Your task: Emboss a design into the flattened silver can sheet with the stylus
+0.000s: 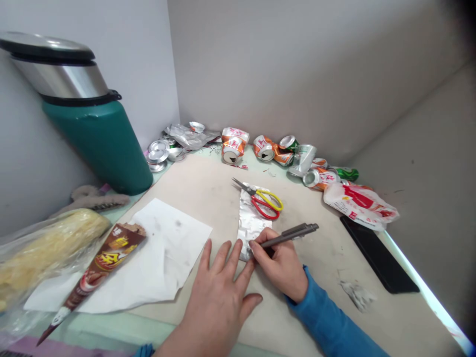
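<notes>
My right hand (281,265) is closed around a dark grey pen (290,235), its tip low over a silver metal sheet (250,225); fingers hide the tip, so contact cannot be told. Spread flat with fingers apart, my left hand (219,292) presses at the near end of the sheet and on the table beside it. Scissors (260,199) with one red and one yellow handle lie across the sheet's far end, blades pointing to the far left.
White paper (163,253) and a brown cone wrapper (100,263) lie left, near a green bottle (100,134). Several cans, some crushed (235,145), line the back wall. At right are a black phone (377,255), a red-white packet (359,204) and foil scraps (357,295).
</notes>
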A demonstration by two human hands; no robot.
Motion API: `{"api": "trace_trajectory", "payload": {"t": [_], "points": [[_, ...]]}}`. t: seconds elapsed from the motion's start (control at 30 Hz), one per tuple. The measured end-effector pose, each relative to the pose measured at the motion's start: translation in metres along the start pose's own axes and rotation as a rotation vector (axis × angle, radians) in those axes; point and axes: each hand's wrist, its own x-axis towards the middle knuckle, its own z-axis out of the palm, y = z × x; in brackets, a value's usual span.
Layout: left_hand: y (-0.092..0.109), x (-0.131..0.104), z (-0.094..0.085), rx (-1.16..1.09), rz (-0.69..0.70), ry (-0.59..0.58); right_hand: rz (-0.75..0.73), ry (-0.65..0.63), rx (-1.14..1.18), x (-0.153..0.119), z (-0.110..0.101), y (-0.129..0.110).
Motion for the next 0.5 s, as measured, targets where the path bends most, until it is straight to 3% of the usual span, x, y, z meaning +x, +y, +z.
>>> {"api": "trace_trajectory", "payload": {"t": [0.5], "points": [[0.0009, 0.0006, -0.0006, -0.014, -0.01, -0.017, 0.01, -0.003, -0.01, -0.0009, -0.001, 0.0006]]}}
